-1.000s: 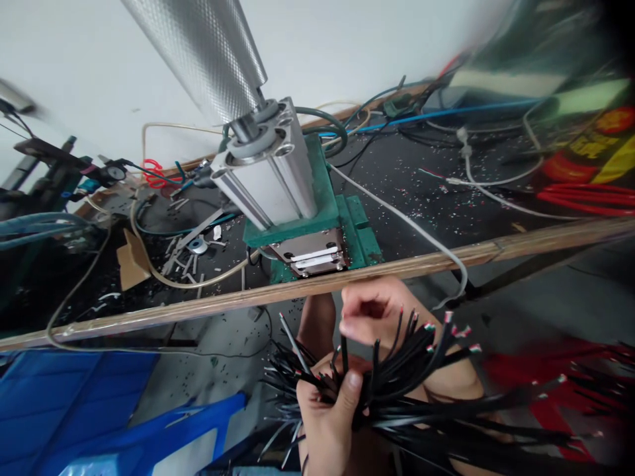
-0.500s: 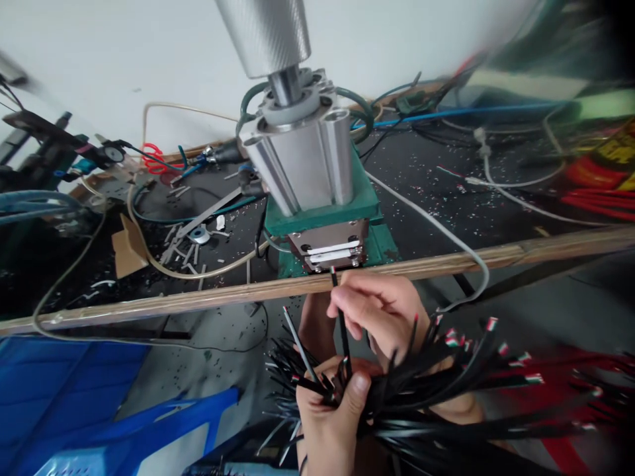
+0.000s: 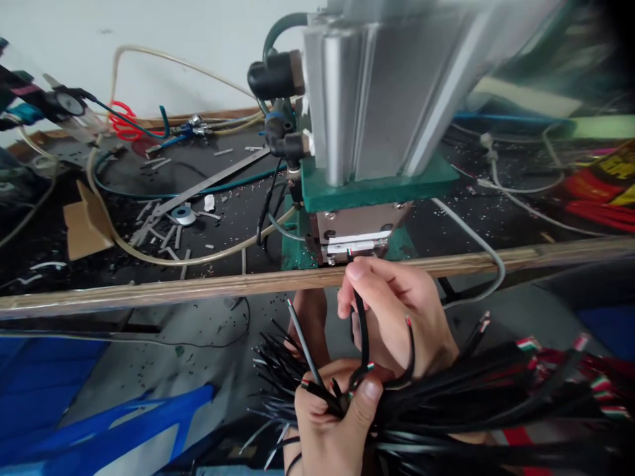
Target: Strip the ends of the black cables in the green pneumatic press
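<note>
My left hand (image 3: 327, 423) is wrapped round a thick bundle of black cables (image 3: 476, 390), many with stripped ends showing red, white and green wires. One grey-looking cable (image 3: 303, 340) sticks up from this grip. Between thumb and fingers, my right hand (image 3: 401, 304) pinches a single black cable (image 3: 363, 324) drawn up from the bundle. Its coloured wire tips point at the white-edged slot (image 3: 360, 244) of a green-based pneumatic press (image 3: 381, 106). Whether the tips touch the slot, I cannot tell.
The press stands at the wooden edge (image 3: 188, 285) of a black bench. A cardboard piece (image 3: 86, 221), a small roll (image 3: 183, 215), a metal strip (image 3: 211, 182) and cut scraps lie left. A pale hose (image 3: 149, 259) curves across. A blue stool (image 3: 149, 423) stands below.
The view has moved closer to the press, which now looks larger. My right hand has brought the black cable's tip up to the slot. My left hand keeps its hold on the bundle.
</note>
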The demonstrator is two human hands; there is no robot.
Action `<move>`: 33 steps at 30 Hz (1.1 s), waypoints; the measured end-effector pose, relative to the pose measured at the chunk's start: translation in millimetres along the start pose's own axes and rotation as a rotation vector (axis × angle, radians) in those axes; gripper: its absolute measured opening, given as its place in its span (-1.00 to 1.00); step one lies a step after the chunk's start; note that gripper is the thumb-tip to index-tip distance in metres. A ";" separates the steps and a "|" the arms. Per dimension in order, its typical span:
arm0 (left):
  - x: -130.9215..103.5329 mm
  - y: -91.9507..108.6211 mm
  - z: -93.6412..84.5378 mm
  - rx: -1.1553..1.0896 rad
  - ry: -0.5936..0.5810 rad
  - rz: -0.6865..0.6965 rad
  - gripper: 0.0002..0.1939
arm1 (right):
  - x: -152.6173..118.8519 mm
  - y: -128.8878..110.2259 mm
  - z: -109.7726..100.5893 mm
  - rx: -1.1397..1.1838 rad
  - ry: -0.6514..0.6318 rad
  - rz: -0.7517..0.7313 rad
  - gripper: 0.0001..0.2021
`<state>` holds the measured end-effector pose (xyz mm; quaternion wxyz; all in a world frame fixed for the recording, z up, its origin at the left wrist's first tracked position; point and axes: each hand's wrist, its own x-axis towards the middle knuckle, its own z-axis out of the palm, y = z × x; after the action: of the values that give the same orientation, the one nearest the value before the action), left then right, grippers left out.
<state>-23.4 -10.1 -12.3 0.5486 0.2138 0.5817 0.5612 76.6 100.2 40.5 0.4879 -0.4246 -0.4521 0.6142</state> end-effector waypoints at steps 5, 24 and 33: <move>3.4 5.2 1.8 0.015 0.015 0.028 -0.52 | 3.3 -1.4 2.7 0.004 0.023 0.003 -0.50; 3.5 9.7 5.8 0.013 0.011 0.052 -0.53 | 7.9 -10.5 11.4 0.118 0.060 0.135 -0.54; -0.5 -5.8 -3.2 -0.032 0.092 0.030 -0.58 | 9.9 -17.1 19.8 0.174 0.140 0.166 -0.56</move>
<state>-23.9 -13.4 -17.9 0.5162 0.1879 0.5940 0.5878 59.6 109.1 60.8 0.5005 -0.4585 -0.3253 0.6584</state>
